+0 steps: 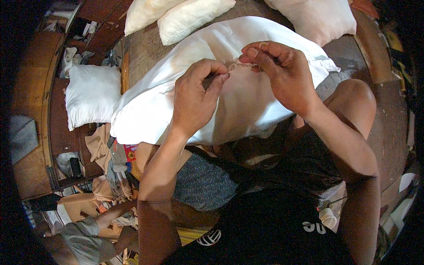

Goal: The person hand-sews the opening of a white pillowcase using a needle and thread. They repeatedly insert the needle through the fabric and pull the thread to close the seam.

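Observation:
A large, stuffed white pillow (pixel 148 104) lies across in front of me, against my lap. Over its middle, my left hand (pixel 194 95) is closed in a pinch, thumb tip against forefinger. Whatever sits between those fingertips is too small to make out. Facing it, my right hand (pixel 287 75) has its fingers bent in toward the thumb, with a ring on one finger. A puckered spot (pixel 236 66) in the white cloth shows just between the two hands. I cannot tell whether either hand touches it.
Pale pillows (pixel 194 17) lie at the back, and a pinkish one (pixel 318 20) at the back right. A smaller white pillow (pixel 93 95) rests at the left by wooden shelving (pixel 33 88). Crumpled cloths (pixel 101 145) are heaped below it. Another person (pixel 84 238) is at the lower left.

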{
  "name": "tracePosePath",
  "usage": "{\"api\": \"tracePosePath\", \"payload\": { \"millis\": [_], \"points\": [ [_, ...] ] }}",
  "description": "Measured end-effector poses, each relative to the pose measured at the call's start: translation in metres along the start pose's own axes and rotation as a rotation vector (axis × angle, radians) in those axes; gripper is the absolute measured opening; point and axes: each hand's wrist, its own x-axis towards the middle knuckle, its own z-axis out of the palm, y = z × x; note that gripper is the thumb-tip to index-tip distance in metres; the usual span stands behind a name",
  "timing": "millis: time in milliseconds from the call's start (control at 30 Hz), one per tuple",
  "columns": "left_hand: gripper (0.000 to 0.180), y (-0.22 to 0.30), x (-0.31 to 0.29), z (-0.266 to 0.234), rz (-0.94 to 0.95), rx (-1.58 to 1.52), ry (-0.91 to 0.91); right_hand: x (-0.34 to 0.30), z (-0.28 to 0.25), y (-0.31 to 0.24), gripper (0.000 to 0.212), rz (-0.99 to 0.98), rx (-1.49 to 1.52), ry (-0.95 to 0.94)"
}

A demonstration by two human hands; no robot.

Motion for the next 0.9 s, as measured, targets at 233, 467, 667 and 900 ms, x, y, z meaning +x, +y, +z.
{"api": "tracePosePath", "payload": {
  "millis": [233,467,667,900],
  "points": [
    [0.01,0.0,0.0,0.001,-0.028,-0.017,0.008,-0.001,-0.001,0.001,0.026,-0.09,-0.096,-0.017],
    [0.013,0.004,0.001,0.003,-0.023,-0.016,0.039,0.005,-0.006,-0.003,0.028,0.067,0.025,-0.074],
    [0.015,0.006,0.001,0.005,0.015,0.021,0.03,0.006,-0.011,-0.007,0.03,0.194,0.061,-0.114],
    [0.011,0.003,0.002,0.009,0.093,0.022,0.068,0.007,-0.012,-0.008,0.031,0.206,0.035,-0.112]
  ]
}}
